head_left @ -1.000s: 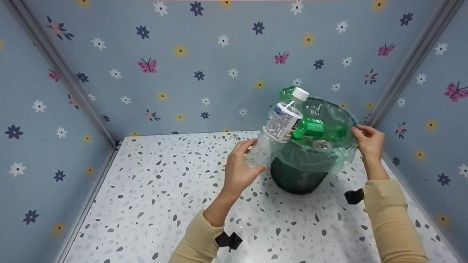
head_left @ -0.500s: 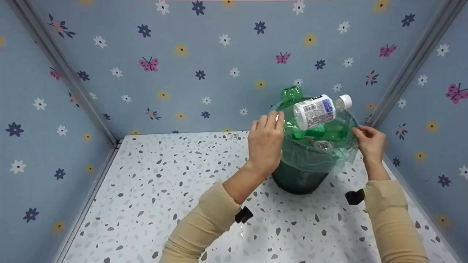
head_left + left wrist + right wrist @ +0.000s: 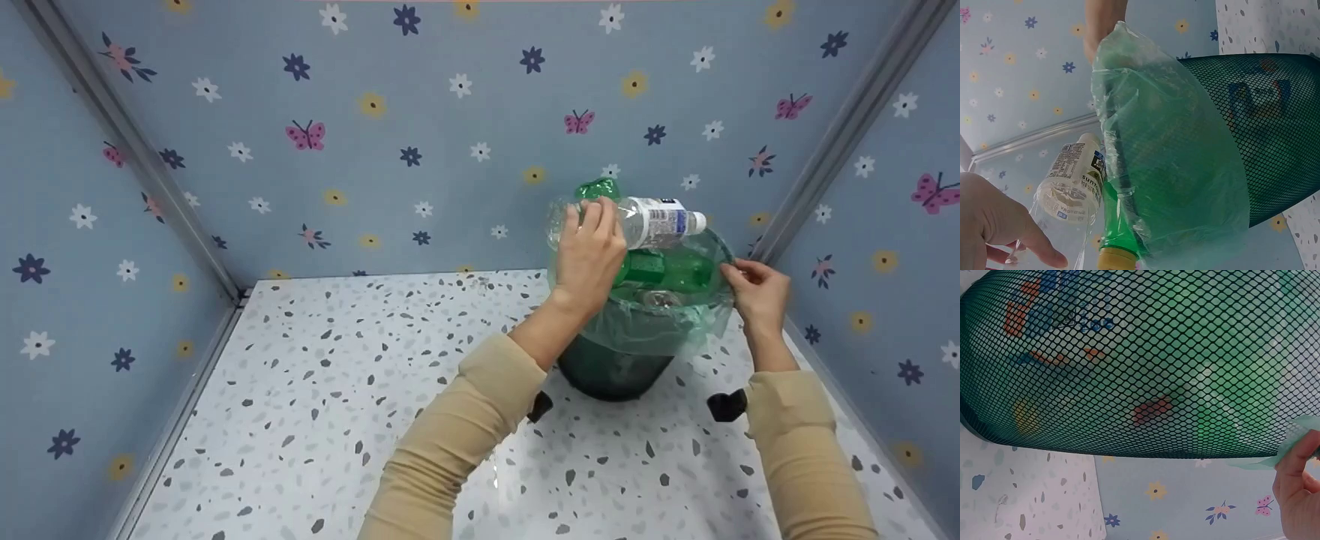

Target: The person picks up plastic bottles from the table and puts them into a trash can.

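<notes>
My left hand (image 3: 592, 259) grips the base end of a clear plastic bottle (image 3: 660, 223) with a white label and white cap. The bottle lies nearly level across the top of a dark mesh trash bin (image 3: 619, 375), cap pointing right. A green plastic bag (image 3: 637, 330) lines the bin and folds over its rim. My right hand (image 3: 761, 292) pinches the bag at the rim's right side. Inside lies a green bottle (image 3: 675, 270); another green bottle (image 3: 598, 189) pokes up at the back left. In the left wrist view a yellow cap (image 3: 1117, 259) shows beneath the clear bottle (image 3: 1072, 174).
The bin stands on a white speckled surface (image 3: 337, 405), near a flowered blue back wall (image 3: 420, 97). A right side wall (image 3: 900, 300) rises close beside my right arm. Through the mesh (image 3: 1129, 371), blurred coloured items show inside the bin.
My left hand has moved right and up, turning the clear bottle from upright-tilted to nearly level above the bin. The right hand has stayed at the rim.
</notes>
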Available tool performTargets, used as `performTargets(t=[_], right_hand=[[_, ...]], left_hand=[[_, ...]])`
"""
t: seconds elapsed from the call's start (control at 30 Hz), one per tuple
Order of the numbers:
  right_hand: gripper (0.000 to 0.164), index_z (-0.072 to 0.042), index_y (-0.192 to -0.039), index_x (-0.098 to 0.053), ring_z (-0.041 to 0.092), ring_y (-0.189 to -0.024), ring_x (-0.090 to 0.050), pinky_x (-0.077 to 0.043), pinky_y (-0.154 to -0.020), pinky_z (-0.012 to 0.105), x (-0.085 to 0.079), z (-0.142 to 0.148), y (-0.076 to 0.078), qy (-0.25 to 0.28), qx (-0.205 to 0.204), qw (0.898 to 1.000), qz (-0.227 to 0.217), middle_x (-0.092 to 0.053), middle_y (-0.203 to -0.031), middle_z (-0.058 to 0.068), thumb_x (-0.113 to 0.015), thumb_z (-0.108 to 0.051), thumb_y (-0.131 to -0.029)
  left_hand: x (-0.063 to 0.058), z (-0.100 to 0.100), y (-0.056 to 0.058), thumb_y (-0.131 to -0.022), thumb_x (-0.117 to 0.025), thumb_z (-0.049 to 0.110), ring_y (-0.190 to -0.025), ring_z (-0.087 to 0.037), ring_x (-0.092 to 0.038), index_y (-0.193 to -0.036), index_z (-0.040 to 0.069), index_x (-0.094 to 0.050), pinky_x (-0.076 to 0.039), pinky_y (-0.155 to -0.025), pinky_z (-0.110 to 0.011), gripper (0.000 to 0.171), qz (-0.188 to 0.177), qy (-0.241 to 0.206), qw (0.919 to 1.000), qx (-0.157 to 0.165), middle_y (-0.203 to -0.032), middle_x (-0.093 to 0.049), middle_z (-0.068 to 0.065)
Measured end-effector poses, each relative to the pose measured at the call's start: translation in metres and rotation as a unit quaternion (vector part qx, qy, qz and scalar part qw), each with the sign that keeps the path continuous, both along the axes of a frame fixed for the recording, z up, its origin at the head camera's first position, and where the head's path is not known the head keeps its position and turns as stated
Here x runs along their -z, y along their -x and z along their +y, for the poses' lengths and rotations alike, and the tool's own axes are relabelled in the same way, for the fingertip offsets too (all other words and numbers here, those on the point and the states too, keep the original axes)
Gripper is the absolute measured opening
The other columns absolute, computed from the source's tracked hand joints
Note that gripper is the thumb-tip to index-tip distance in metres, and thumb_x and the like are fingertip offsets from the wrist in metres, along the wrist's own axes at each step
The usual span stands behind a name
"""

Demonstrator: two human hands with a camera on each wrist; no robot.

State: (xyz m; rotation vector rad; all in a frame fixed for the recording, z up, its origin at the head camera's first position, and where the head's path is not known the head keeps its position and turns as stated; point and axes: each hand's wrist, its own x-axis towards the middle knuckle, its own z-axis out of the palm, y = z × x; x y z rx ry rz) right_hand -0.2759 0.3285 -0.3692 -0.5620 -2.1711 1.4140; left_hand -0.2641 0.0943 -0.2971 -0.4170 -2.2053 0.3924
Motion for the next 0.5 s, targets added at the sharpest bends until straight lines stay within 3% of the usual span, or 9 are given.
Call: performTargets(t=[0.23,0.4,0.5], right_hand=[[0.037,0.004,-0.111,-0.059,0.002,-0.065,-0.045,-0.039,-0.056,0.014,-0.001,0.0,0.001,0.004,-0.004,1.0,-0.007,-0.049,-0.073,-0.012,-0.06,-0.021,-0.083],[0.039,0.003,-0.113,-0.058,0.001,-0.064,-0.045,-0.039,-0.056,0.014,-0.001,0.001,0.0,0.004,-0.008,1.0,-0.011,-0.049,-0.072,-0.013,-0.06,-0.022,-0.084],[0.039,0.004,-0.113,-0.058,0.001,-0.063,-0.045,-0.038,-0.055,0.013,-0.001,0.002,0.0,0.005,-0.012,1.0,-0.007,-0.049,-0.071,-0.013,-0.06,-0.022,-0.084]], left_hand=[[0.004,0.013,0.015,-0.093,-0.037,0.007,-0.11,-0.022,-0.044,-0.111,0.013,-0.063,-0.033,-0.094,-0.039,0.033,0.005,0.066,0.9976,0.017,-0.121,-0.05,-0.005],[0.008,0.02,0.025,-0.092,-0.035,0.004,-0.113,-0.022,-0.042,-0.11,0.015,-0.063,-0.03,-0.096,-0.042,0.035,0.013,0.088,0.9954,0.035,-0.123,-0.048,-0.005],[0.01,0.024,0.029,-0.092,-0.036,0.006,-0.116,-0.023,-0.04,-0.111,0.016,-0.062,-0.028,-0.098,-0.044,0.034,0.001,0.1,0.9943,0.037,-0.125,-0.047,-0.006]])
